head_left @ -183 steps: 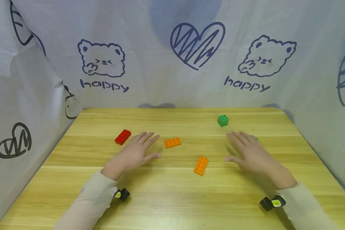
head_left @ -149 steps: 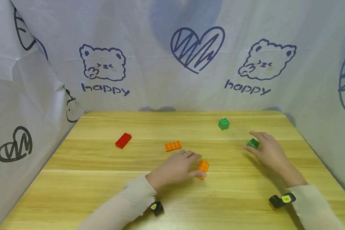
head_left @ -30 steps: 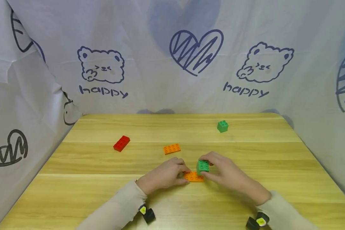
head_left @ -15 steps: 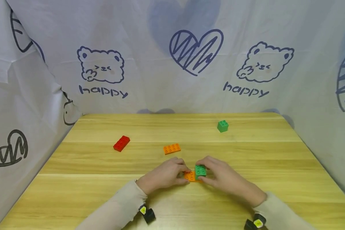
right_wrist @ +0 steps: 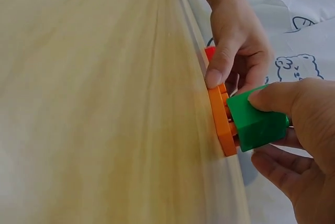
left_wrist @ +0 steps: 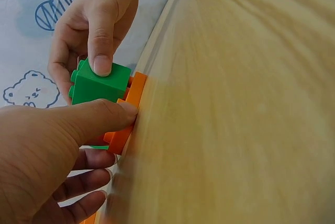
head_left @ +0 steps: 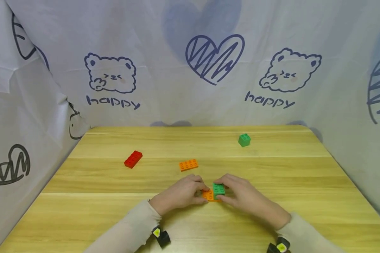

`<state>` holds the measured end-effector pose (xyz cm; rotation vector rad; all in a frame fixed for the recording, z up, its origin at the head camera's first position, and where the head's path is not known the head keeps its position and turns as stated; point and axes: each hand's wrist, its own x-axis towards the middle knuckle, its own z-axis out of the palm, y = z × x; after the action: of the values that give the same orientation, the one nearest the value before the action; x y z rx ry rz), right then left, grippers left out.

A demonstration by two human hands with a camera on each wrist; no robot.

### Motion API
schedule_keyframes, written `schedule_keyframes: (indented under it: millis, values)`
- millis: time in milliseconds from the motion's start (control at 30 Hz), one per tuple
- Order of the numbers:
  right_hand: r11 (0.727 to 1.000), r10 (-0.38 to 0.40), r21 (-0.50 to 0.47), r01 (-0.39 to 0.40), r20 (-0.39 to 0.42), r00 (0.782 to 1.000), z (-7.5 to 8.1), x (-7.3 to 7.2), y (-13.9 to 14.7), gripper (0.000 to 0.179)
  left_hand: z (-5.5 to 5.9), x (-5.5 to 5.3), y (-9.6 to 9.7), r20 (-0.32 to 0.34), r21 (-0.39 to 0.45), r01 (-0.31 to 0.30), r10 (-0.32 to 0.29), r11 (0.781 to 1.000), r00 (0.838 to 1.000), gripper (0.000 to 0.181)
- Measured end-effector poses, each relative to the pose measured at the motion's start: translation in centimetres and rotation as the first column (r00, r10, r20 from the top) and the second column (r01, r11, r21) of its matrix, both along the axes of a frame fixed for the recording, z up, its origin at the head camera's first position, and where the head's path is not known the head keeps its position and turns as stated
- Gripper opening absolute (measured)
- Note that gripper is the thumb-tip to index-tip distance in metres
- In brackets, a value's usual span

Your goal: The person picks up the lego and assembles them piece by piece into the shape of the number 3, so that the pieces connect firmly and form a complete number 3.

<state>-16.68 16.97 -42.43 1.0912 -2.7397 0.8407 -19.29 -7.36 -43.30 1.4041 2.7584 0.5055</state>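
My left hand (head_left: 181,192) pinches a flat orange toy building brick (head_left: 208,195) by its left end, thumb on the near side and fingers on the far side. A square green building brick (head_left: 219,189) is pinched by my right hand (head_left: 247,195), its studs up, over the orange brick's right end. In the right wrist view, the green brick (right_wrist: 256,122) leans a little against the orange studs, with a narrow gap showing along part of its underside. From the left wrist, the orange brick (left_wrist: 123,135) appears low against the tabletop, partly covered by my thumb.
Beyond my hands lies another flat orange brick (head_left: 188,164). A red brick (head_left: 133,159) is at the left, and a second green brick (head_left: 244,140) stands near the back edge of the wooden table (head_left: 114,214). A printed cloth (head_left: 164,91) hangs behind.
My left hand has taken the nearer orange brick and turned it crosswise. My right hand has brought a green brick from the right and lowered it onto the orange brick's right end.
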Motion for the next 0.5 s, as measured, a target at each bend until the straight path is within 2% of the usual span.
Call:
schedule_keyframes:
  millis: [267,500]
  values:
    - [1.0,-0.009,-0.025,0.01,0.031,0.999,0.07,-0.05,0.13,0.039,0.08,-0.05,0.09,-0.007,0.005,-0.003,0.003,1.0,1.0,0.037]
    - [0.999,-0.009,-0.053,0.011,0.039,0.999,-0.59,-0.18,0.2,0.039,0.01,0.05,0.05,0.002,0.01,-0.008,0.008,1.0,1.0,0.037]
